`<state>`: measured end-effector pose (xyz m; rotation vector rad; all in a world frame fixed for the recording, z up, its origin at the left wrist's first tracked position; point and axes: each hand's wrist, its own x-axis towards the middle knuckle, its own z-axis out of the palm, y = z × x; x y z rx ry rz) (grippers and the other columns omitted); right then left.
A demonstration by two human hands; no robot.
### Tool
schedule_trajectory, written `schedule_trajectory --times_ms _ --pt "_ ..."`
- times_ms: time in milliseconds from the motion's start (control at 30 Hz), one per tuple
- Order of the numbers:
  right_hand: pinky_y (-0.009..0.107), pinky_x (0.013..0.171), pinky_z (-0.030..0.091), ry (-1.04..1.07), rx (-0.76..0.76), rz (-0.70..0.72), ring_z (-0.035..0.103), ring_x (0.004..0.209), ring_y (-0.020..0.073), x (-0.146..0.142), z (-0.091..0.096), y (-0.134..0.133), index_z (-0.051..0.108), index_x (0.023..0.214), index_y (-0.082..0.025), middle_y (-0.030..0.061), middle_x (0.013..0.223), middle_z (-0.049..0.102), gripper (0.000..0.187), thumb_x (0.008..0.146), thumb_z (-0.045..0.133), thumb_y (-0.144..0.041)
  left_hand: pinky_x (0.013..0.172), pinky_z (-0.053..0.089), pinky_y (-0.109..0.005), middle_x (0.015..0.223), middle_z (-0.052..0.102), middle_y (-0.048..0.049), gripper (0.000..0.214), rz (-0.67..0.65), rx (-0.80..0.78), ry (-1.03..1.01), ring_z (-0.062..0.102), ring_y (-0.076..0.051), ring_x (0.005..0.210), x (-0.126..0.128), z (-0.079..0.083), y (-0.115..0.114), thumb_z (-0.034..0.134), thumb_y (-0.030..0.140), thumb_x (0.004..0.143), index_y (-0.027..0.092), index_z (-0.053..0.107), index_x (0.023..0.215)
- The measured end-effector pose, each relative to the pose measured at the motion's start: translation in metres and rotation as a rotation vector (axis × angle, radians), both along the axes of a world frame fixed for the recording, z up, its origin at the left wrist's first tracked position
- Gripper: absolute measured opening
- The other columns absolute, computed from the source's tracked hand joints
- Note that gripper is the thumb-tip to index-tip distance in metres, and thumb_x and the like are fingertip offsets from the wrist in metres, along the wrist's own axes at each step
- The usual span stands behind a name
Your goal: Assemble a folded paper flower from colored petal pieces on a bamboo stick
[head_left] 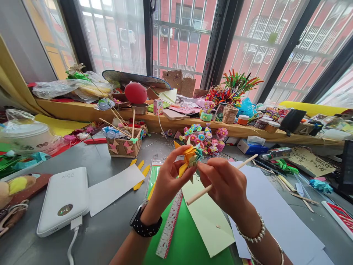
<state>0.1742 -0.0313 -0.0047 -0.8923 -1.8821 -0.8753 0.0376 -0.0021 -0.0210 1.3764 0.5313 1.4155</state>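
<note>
My left hand (172, 176) is closed around an origami flower (191, 156) with yellow, pale green and teal folded paper points, held up over the desk. My right hand (224, 180) meets it from the other side, thumb and forefinger pinched at the flower's teal edge. A thin wooden stick (200, 195) runs through the curled fingers of that hand, both ends sticking out. What the right fingertips grip on the flower is partly hidden. Below lie a pale green paper sheet (212, 228), a patterned ruler (170, 228) and a green sheet (187, 243).
Left are a white power bank (64, 195) with a cable, a white paper strip (113, 189) and yellow folded pieces (145, 173). A decorated box (124, 145) stands behind. White sheets (273, 209) lie right. Craft supplies crowd the window ledge (154, 123).
</note>
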Motion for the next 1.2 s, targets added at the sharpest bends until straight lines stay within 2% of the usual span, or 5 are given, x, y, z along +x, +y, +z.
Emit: schedule_trajectory --times_ms 133,300,533,967,1200 --pt "0.021 0.049 0.040 0.096 -0.045 0.057 0.050 0.058 0.0087 -0.002 -0.002 0.002 0.058 0.084 -0.016 0.0016 0.074 0.053 0.011 0.076 0.058 -0.009 0.066 0.049 -0.020 0.106 0.058 -0.0036 0.043 0.047 0.045 0.003 0.060 -0.013 0.083 -0.001 -0.002 0.001 0.064 0.019 0.071 0.023 0.050 0.111" --pt "0.021 0.051 0.043 0.378 -0.315 0.222 0.052 0.063 0.0101 -0.004 0.002 0.002 0.060 0.077 -0.017 0.0015 0.075 0.048 0.002 0.077 0.059 -0.016 0.071 0.051 -0.021 0.116 0.052 -0.0037 0.042 0.081 0.108 0.039 0.060 -0.012 0.084 -0.003 -0.005 0.006 0.063 0.018 0.072 0.024 0.050 0.112" --pt "0.020 0.044 0.038 0.538 -0.594 0.273 0.049 0.061 0.0102 -0.001 0.007 0.002 0.059 0.071 -0.018 0.0005 0.075 0.048 0.004 0.074 0.062 -0.018 0.068 0.051 -0.021 0.113 0.052 -0.0038 0.042 0.079 0.104 0.089 0.059 -0.014 0.085 -0.001 -0.003 0.003 0.064 0.018 0.072 0.024 0.050 0.111" --pt "0.024 0.056 0.045 0.573 -0.597 0.230 0.052 0.068 0.0130 0.000 0.008 0.002 0.060 0.073 -0.018 0.0019 0.076 0.049 0.005 0.076 0.060 -0.022 0.066 0.048 -0.019 0.108 0.054 -0.0029 0.044 -0.030 -0.033 0.099 0.058 -0.014 0.087 -0.001 0.001 -0.001 0.062 0.021 0.073 0.025 0.045 0.114" --pt "0.030 0.070 0.044 0.510 -0.586 0.187 0.054 0.083 0.0166 0.012 0.013 0.001 0.057 0.102 -0.019 0.0064 0.092 0.057 0.028 0.090 0.034 -0.027 0.076 0.048 -0.027 0.107 0.054 -0.0036 0.047 0.013 -0.228 -0.042 0.062 -0.014 0.079 -0.003 0.002 0.003 0.066 0.026 0.069 0.024 0.048 0.112"
